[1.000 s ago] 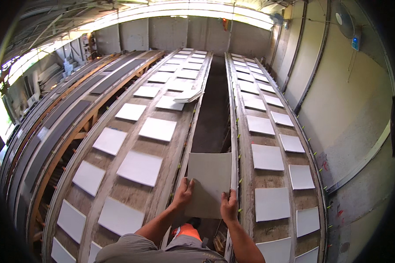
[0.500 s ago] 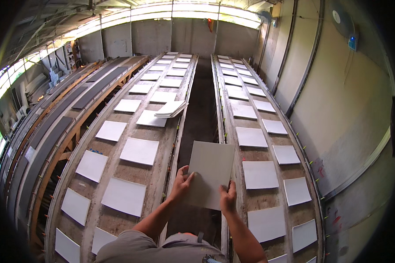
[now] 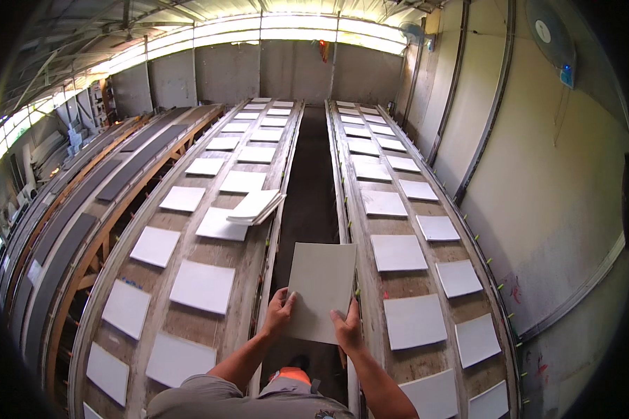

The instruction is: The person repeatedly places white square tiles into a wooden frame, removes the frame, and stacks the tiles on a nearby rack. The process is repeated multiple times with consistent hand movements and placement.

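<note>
Between both hands, over the dark aisle, I hold a flat grey rectangular sheet [image 3: 322, 283]. My left hand [image 3: 279, 310] grips its left edge near the lower corner, thumb on top. At the lower right edge, my right hand [image 3: 347, 325] closes on it, its thumb also on the face. Both sets of fingers are partly hidden beneath the sheet. Ahead to the left, a small fanned stack of white sheets [image 3: 256, 206] lies partly over a single white sheet [image 3: 220, 223] and juts past the table's inner edge.
Long tables flank the narrow aisle [image 3: 311, 181]: the left table [image 3: 154, 321] and the right table [image 3: 405, 285] both bear rows of spaced white sheets. Farther left stand racks with dark grey strips [image 3: 63, 269]. A wall [image 3: 538, 195] with a mounted fan [image 3: 548, 31] runs along the right.
The tables and the fanned stack sit lower and nearer in view. My hands still hold the grey sheet, which appears slightly lower and farther left. An orange patch and a dark shoe now show below.
</note>
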The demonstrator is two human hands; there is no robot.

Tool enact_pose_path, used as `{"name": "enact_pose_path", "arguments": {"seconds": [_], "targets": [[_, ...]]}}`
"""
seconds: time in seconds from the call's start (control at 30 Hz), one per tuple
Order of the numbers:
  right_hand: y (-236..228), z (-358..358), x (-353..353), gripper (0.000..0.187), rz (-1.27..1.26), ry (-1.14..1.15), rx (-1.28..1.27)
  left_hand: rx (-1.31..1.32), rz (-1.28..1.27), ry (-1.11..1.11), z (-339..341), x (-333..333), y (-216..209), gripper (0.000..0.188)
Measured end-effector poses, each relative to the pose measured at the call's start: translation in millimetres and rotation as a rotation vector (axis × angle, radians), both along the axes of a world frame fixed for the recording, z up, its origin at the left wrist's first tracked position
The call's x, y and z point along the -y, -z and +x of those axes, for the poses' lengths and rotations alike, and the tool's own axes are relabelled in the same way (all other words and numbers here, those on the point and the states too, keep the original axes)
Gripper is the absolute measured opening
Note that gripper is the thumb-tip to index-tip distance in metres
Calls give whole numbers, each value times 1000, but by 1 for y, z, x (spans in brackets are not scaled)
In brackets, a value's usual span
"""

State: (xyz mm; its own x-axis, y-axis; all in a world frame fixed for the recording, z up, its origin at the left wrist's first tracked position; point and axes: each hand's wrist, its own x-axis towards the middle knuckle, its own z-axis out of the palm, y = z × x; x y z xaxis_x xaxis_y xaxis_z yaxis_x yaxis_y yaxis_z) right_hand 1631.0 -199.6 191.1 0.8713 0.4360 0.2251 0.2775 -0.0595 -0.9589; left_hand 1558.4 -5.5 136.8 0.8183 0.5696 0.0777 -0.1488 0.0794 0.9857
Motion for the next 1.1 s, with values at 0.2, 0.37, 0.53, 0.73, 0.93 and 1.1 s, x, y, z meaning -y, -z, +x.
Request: {"name": "enact_pose_path", "arguments": {"seconds": [0.2, 0.37, 0.53, 0.73, 0.93, 1.1], "targets": [[-5, 80, -74, 68, -23, -49, 29, -20, 46, -9, 91, -89, 4, 42], [-11, 119, -112, 68, 21, -90, -5, -80, 95, 6, 121, -128, -9, 53], [-6, 133, -140, 72, -6, -129, -107, -73, 216, -130, 124, -149, -1, 55], [2, 150, -194, 80, -46, -308, -82, -209, 339, -203, 109, -202, -17, 51], [26, 200, -265, 92, -235, -427, -84, -339, 545, -311, 140, -273, -12, 56], [31, 243, -351, 97, -315, -527, -211, -565, 641, -267, 178, -366, 14, 72]]}}
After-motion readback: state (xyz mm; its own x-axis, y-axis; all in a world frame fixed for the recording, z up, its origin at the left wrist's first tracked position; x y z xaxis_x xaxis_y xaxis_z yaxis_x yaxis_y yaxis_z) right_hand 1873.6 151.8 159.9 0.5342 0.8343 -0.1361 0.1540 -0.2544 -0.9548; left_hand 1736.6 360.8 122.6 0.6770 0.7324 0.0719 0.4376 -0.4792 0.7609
